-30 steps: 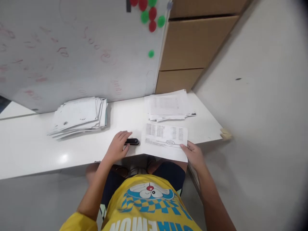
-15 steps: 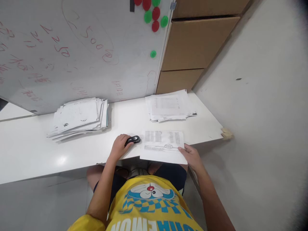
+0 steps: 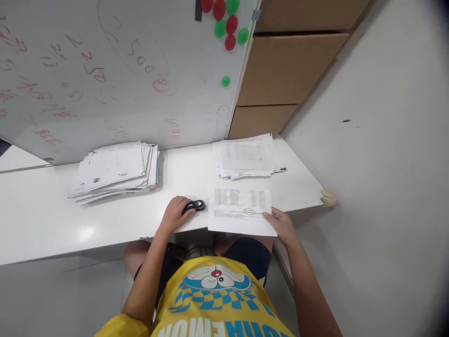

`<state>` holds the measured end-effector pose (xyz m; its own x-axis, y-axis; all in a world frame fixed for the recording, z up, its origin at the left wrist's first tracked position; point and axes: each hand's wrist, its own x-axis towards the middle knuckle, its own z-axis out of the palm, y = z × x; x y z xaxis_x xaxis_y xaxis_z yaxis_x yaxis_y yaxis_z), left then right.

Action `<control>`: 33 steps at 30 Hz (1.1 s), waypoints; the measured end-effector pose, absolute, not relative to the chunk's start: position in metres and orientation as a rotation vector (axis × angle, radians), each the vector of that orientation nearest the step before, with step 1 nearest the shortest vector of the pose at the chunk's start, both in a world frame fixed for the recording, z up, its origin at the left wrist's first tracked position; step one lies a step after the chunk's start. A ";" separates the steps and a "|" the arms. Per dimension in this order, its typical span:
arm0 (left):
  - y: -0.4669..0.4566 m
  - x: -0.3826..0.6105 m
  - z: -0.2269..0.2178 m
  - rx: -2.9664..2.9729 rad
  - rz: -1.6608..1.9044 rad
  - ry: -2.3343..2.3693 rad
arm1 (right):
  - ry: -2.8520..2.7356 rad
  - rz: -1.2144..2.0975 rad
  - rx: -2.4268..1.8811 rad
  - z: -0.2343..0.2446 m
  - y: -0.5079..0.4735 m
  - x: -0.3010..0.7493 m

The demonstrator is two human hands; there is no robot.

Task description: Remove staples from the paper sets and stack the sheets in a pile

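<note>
My left hand (image 3: 174, 214) is curled round a small black stapler (image 3: 195, 206) that rests on the white desk (image 3: 52, 224) near its front edge. Just right of the stapler lies a printed sheet with a round stamp (image 3: 240, 210), overhanging the desk's front edge. My right hand (image 3: 282, 224) pinches that sheet at its lower right corner, thumb on top.
A thick fanned pile of papers (image 3: 115, 169) sits at the back left and a flatter stack of printed sheets (image 3: 247, 156) at the back right. A whiteboard (image 3: 105, 70) with red writing and coloured magnets stands behind the desk. Cardboard boxes (image 3: 287, 70) fill the back right corner beside a wall.
My left hand closed round the stapler, which it only touched with flat fingers a second ago. The sheet shifted slightly toward the desk under my right hand.
</note>
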<state>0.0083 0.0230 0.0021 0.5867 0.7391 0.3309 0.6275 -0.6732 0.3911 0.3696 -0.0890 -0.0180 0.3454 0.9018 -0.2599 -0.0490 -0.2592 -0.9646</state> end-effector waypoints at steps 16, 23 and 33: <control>0.020 0.011 0.010 2.766 0.625 0.983 | -0.989 1.276 -1.519 -0.018 -0.074 0.346; 0.013 0.020 0.011 2.778 0.606 1.103 | -1.006 1.287 -1.528 -0.021 -0.069 0.348; 0.006 0.017 0.004 2.783 0.763 1.144 | -0.947 1.195 -1.530 -0.017 -0.072 0.364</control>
